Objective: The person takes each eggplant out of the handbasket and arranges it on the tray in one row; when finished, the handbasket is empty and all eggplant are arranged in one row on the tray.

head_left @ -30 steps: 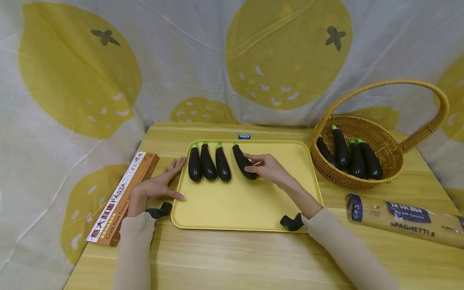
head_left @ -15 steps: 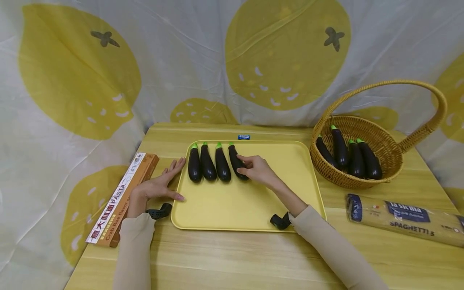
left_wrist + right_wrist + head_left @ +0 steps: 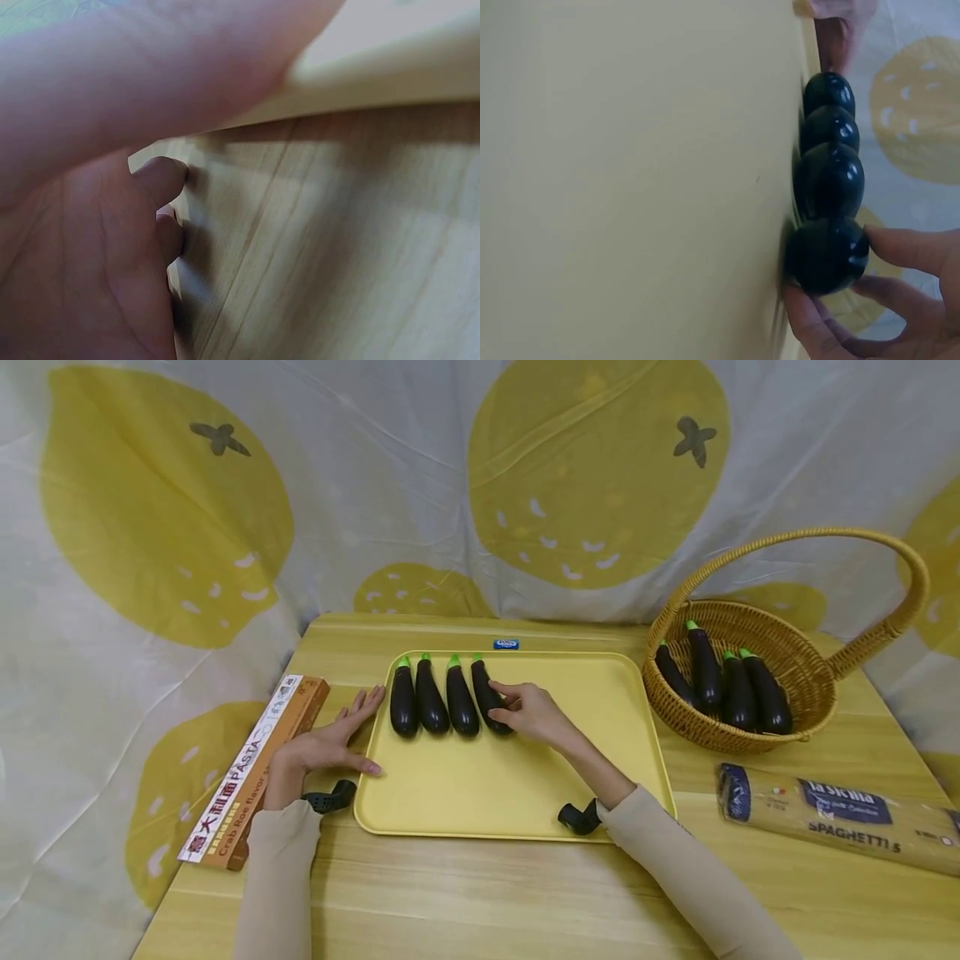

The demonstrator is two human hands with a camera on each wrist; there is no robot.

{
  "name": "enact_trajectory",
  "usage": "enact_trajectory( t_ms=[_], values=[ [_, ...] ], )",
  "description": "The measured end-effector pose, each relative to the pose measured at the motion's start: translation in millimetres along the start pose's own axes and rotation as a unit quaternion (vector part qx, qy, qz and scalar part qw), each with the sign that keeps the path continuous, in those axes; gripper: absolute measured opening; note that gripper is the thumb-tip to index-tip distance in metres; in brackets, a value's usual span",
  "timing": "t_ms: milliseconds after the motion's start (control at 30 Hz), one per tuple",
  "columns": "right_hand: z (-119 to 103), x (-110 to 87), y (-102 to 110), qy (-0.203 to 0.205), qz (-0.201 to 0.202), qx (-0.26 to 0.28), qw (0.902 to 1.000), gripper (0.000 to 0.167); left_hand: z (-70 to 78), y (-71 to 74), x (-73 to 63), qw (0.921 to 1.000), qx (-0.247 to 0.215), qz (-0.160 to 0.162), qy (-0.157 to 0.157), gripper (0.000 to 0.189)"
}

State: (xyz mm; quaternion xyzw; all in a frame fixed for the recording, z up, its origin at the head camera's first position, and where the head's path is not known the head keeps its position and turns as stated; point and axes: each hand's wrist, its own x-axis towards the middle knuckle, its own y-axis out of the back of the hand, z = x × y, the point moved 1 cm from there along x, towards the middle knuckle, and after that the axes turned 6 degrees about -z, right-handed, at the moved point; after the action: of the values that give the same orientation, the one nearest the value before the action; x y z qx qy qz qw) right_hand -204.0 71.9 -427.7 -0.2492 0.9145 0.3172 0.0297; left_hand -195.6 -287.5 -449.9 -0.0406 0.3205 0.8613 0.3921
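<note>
On the yellow tray (image 3: 465, 793), several dark purple eggplants lie side by side toward the left, green stem ends pointing away. My right hand (image 3: 538, 717) holds the rightmost eggplant (image 3: 484, 687). In the right wrist view, its thumb and fingers (image 3: 907, 251) curl about the blunt end of this eggplant (image 3: 825, 255), close beside its neighbour (image 3: 831, 180). My left hand (image 3: 330, 745) rests at the tray's left rim with fingers spread, the thumb over the rim. The left wrist view shows the left palm (image 3: 82, 255) and fingertips at the wooden tabletop.
A wicker basket (image 3: 693, 733) with a tall handle stands at the back right, several eggplants (image 3: 738, 693) inside. A spaghetti packet (image 3: 840, 814) lies in front of it. Left of the tray is a long pasta box (image 3: 255, 768). A small blue packet (image 3: 506, 644) lies behind the tray.
My right hand has moved left with its eggplant, bringing it close to the others in the row; over the last half second it has hardly moved. The left hand has stayed in place.
</note>
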Motion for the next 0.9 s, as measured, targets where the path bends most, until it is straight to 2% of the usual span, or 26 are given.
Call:
enact_trajectory(
  t_ms=[700, 900],
  values=[
    [0, -2.8, 0, -0.003, -0.002, 0.030, 0.9995, 0.058, 3.4, 1.1, 0.1, 0.9998, -0.017, -0.003, 0.014, 0.132],
    [3, -12.6, 16, 0.005, -0.023, 0.035, 0.9991, 0.059, 3.5, -0.7, -1.2, 0.9996, -0.020, -0.001, 0.019, 0.130]
  ],
)
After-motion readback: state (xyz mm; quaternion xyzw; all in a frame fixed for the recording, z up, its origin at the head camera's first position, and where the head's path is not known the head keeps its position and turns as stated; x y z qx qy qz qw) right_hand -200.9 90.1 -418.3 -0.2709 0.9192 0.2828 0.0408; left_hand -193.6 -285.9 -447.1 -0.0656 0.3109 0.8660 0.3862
